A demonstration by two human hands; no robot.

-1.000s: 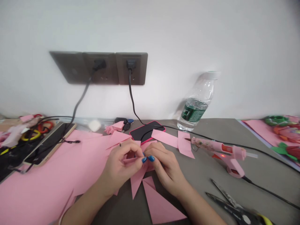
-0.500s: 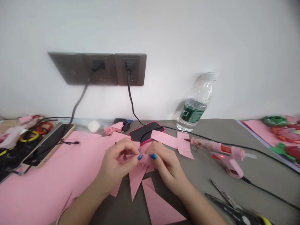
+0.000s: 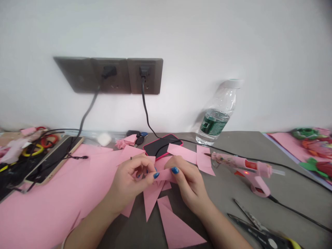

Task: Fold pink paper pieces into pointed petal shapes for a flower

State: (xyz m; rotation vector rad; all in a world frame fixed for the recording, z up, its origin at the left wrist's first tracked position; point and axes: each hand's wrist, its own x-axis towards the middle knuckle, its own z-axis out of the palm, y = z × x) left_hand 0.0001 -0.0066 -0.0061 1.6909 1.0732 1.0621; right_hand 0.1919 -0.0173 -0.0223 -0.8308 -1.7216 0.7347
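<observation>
Wall (image 3: 207, 41): rising behind the table, carrying a socket panel (image 3: 109, 75) whose two plugs are feeding cords down to the tabletop.
Table (image 3: 228, 148): grey, supporting all the work.
Sheet (image 3: 52, 211): pink, lying flat at left, with a phone (image 3: 54, 159) resting on its far edge.
Glue gun (image 3: 246, 169): pink, standing on its ring base at right, apparently keeping its tip off the table; its red light is glowing.
Scissors (image 3: 255, 233): lying at lower right, away from the hands.
Triangles (image 3: 176, 224): pink, lying loose below the hands.
Left hand (image 3: 128, 180): curling inward, fingertips pinching the strip's left end.
Right hand (image 3: 188, 183): pinching the strip's right end between thumb and forefinger.
Strip (image 3: 166, 175): pink, being held taut in mid-air between both hands, above the triangles.
</observation>
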